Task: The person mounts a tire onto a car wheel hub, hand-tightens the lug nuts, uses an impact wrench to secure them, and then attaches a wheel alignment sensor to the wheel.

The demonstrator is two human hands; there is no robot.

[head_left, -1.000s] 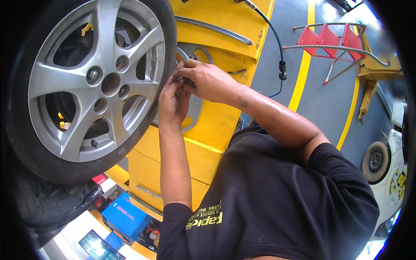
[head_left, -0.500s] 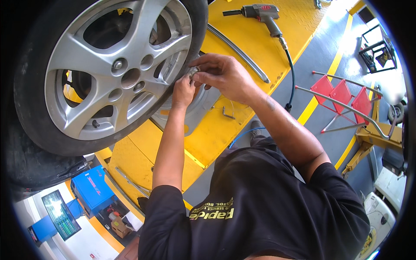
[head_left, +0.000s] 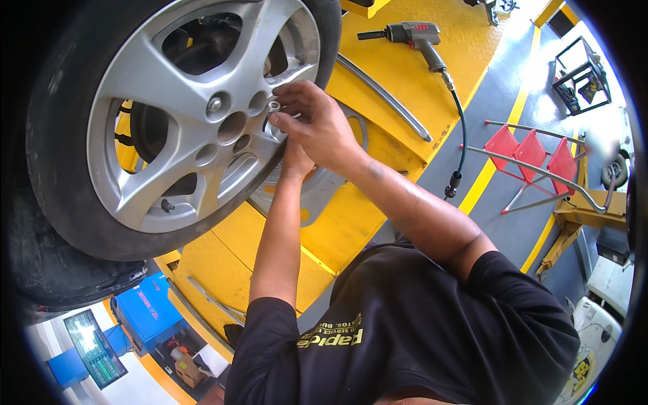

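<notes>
at the alloy wheel [head_left: 172,91], slackness could drop the lug nut [head_left: 273,106] my right hand [head_left: 320,127] pinches; my left hand's hold [head_left: 295,160], i can't tell.

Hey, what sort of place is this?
Most likely a car repair workshop: there's a wheel with a tyre, an impact wrench on a hose, and a yellow platform that looks like part of a lift.
</notes>
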